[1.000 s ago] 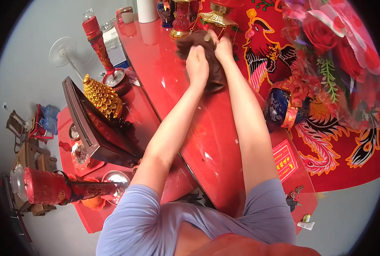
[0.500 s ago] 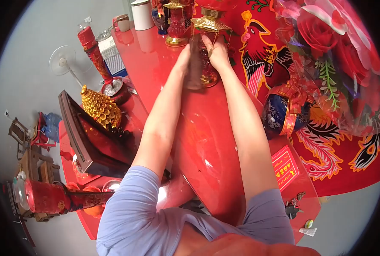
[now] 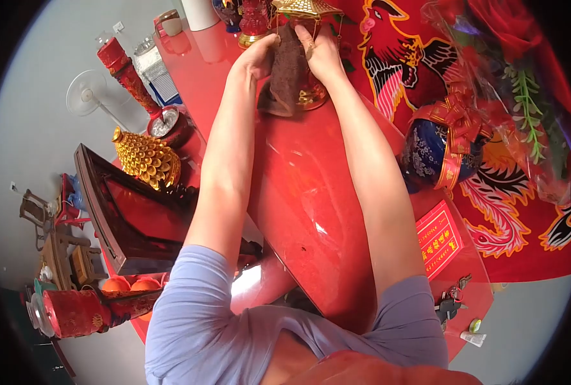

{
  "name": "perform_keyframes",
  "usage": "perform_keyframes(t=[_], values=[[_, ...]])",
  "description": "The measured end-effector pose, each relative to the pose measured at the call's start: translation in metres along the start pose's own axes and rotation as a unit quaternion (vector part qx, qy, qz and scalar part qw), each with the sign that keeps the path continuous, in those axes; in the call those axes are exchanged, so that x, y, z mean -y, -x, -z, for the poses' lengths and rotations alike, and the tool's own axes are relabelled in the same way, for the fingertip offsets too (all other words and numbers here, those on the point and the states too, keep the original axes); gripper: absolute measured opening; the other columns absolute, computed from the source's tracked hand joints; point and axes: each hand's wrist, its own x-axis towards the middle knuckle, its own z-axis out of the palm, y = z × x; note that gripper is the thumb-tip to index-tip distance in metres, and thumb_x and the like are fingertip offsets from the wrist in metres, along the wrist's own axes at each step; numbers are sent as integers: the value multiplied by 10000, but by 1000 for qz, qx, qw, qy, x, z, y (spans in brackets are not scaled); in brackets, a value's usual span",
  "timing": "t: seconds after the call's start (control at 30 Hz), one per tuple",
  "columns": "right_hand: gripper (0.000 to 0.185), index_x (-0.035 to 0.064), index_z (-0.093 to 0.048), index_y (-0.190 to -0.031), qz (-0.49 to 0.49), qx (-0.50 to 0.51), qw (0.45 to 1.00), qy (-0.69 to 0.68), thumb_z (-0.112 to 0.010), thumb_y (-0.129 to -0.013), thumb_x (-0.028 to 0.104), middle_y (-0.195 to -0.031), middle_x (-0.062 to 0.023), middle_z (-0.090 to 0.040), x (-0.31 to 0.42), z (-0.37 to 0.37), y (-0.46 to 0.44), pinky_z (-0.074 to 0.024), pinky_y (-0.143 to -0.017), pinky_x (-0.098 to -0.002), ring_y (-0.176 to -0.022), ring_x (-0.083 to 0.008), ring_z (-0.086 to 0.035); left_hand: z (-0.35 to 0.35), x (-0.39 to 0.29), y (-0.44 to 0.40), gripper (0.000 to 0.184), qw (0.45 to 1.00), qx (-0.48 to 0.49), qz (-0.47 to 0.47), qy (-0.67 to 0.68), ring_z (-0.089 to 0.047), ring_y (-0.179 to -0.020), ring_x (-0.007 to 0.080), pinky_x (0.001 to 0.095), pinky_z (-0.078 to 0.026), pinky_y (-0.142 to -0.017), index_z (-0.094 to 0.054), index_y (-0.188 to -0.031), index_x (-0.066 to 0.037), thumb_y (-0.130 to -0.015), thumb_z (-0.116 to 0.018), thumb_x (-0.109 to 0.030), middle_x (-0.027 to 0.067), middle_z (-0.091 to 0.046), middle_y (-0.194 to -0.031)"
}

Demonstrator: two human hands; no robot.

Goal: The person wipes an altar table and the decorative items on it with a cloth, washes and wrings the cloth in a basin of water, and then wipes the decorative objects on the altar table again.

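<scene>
We record one brown cloth (image 3: 289, 70), at the far end of the worktop (image 3: 308, 218), draped against the front of a red-and-gold lamp (image 3: 311, 99), which stands upright. Left hand (image 3: 252, 59): gripping the cloth at its left edge, thumb over the front. Right hand (image 3: 324, 58): closed about the lamp's right side, thumb upward beside the cloth, some fingers hidden. The two hands are apart, with cloth and lamp between. Just left of the lamp, we enter a second lamp (image 3: 255, 22), then a small blue vase (image 3: 229, 18), a white canister (image 3: 200, 13) and a mug (image 3: 170, 23); we cannot see inside these last three. Near the right forearm: one large blue vase (image 3: 423, 151), round, tied with red ribbon (image 3: 455, 131); above it a bouquet (image 3: 519, 96) in clear wrapping, whether standing in the vase we cannot tell. Nearer, one red booklet (image 3: 438, 239), yellow characters, lying flat, and keys (image 3: 451, 303). On the left surface, we note a bowl (image 3: 165, 120) of silvery material, a red pillar candle (image 3: 131, 80) rising from it; one golden scaled ornament (image 3: 145, 159); and a dark wooden frame (image 3: 138, 206), tilted.
</scene>
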Motion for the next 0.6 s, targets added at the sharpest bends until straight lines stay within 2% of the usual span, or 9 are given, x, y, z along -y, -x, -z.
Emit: perform_keyframes(t=[0.07, 0.17, 0.23, 0.3, 0.37, 0.43, 0.5, 0.6], values=[[576, -87, -523, -1160, 26, -10, 1000, 7, -558, -963, 454, -1024, -310, -632, -6, -4, -4, -481, -857, -458, -1005, -446, -611, -1, -2, -14, 283, 1000, -22, -4, 0, -645, -966, 196, 353, -529, -869, -642, -1118, -94, -976, -509, -299, 56, -686, -1069], [526, -66, -572, -1100, 53, -25, 998, 32, -564, -964, 443, -1006, -286, -641, -17, -8, -5, -482, -841, -463, -974, -436, -618, 7, -9, -47, 305, 998, 5, 55, -32, -653, -950, 181, 348, -544, -835, -652, -1137, -92, -996, -507, -320, 63, -698, -1052], [507, -56, -590, -1079, 72, -51, 995, 44, -566, -965, 437, -1010, -271, -646, -12, -8, -3, -484, -836, -462, -965, -429, -622, -4, -17, -45, 320, 993, -25, 44, -103, -664, -920, 178, 330, -550, -810, -659, -1157, -84, -994, -532, -328, 70, -708, -1048], [494, -51, -593, -1081, 96, -92, 990, 50, -565, -967, 429, -1026, -257, -650, -7, -6, 0, -487, -832, -457, -960, -422, -627, -12, -14, -52, 321, 992, -20, -6, -121, -667, -904, 180, 326, -547, -814, -667, -1147, -80, -983, -551, -331, 60, -710, -1051], [508, -49, -566, -1129, 93, -61, 993, 33, -567, -967, 432, -1039, -253, -650, -22, -11, -6, -490, -834, -450, -956, -419, -630, -7, -11, -60, 321, 992, -16, -22, -121, -666, -886, 178, 320, -542, -817, -677, -1122, -79, -968, -574, -341, 50, -713, -1027], [523, -47, -545, -1167, 74, -37, 997, 10, -572, -965, 435, -1052, -252, -648, -13, -7, -3, -491, -840, -446, -958, -416, -632, -5, -7, -63, 323, 992, 2, -52, -113, -665, -872, 177, 316, -541, -809, -684, -1102, -79, -958, -586, -352, 45, -715, -1008], [536, -43, -528, -1193, 44, -20, 999, -19, -580, -961, 437, -1065, -254, -645, 0, 1, 1, -490, -851, -443, -966, -415, -634, -2, -2, -61, 325, 996, -8, -46, -79, -662, -847, 176, 324, -541, -773, -678, -1090, -86, -967, -561, -363, 47, -714, -966], [585, -45, -525, -1196, -40, 6, 999, 0, -556, -959, 489, -1097, -279, -630, -3, -2, 1, -476, -885, -452, -1036, -443, -610, 30, 14, -70, 351, 997, 74, 9, 27, -658, -867, 203, 369, -538, -762, -670, -1085, -86, -973, -528, -387, 74, -704, -1000]])
